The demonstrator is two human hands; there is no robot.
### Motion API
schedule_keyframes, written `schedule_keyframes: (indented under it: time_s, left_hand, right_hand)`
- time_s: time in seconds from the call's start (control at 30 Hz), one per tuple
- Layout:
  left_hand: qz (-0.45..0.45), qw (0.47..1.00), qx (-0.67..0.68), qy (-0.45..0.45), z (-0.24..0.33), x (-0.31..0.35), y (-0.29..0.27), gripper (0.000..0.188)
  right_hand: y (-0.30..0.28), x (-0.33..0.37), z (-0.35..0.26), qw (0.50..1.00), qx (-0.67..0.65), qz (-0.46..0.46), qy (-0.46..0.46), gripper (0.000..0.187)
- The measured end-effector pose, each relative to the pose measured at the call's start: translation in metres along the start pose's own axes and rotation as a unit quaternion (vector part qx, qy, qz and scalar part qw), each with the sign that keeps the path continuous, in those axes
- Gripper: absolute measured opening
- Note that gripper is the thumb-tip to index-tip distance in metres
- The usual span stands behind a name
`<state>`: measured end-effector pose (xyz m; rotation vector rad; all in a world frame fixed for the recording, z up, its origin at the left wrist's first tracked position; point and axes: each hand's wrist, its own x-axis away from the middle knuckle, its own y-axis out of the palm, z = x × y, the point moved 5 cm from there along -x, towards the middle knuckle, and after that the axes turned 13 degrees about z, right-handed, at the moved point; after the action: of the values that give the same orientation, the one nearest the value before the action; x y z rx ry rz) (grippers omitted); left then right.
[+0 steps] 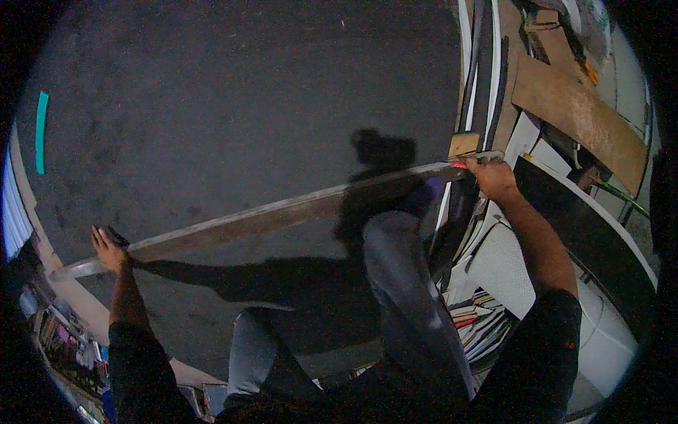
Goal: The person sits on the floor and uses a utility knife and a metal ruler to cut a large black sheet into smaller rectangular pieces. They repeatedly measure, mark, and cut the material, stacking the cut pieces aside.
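A long straight bar [282,209], pale along its upper edge, lies aslant over a large dark sheet [247,92]. At its left end my left hand [109,251] rests flat, fingers stretched out. My right hand [496,178] is closed at the bar's other end, near the sheet's right edge. Something small and red [458,165] sticks out from its fingers; the rest of that thing is hidden in the fist. My bent leg [399,247] is over the sheet, just below the bar, and casts a shadow with my arm.
A teal strip [41,133] lies at the far left. Beyond the sheet's right edge are long white and black strips [487,63], a brown board [579,120], a curved black panel [586,212] and a stack of thin sheets [484,321]. Cluttered shelves [67,339] stand lower left.
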<state>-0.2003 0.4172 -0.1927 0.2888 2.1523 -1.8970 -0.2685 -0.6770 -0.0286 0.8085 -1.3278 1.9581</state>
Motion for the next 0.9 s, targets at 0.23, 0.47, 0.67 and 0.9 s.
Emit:
schedule_keyframes:
  time_s: [0.23, 0.47, 0.67, 0.9]
  left_hand:
    - [-0.014, 0.998, -0.040, -0.037, 0.004, 0.005, 0.003, 0.067]
    - [-0.066, 0.986, -0.059, -0.141, 0.091, -0.022, -0.054, 0.052]
    - [-0.130, 0.974, -0.082, -0.166, 0.161, -0.046, -0.112, 0.081]
    - [-0.150, 0.985, 0.090, 0.007, 0.106, -0.056, -0.150, 0.065]
  right_hand:
    - [-0.012, 0.046, 0.086, 0.989, 0.132, 0.062, 0.036, 0.037]
    - [-0.056, 0.059, 0.015, 0.891, -0.141, 0.401, 0.158, 0.029]
    - [-0.109, 0.007, -0.216, 0.805, -0.351, 0.470, 0.086, 0.020]
    - [-0.166, 0.055, -0.487, 0.867, -0.332, 0.360, -0.088, 0.031]
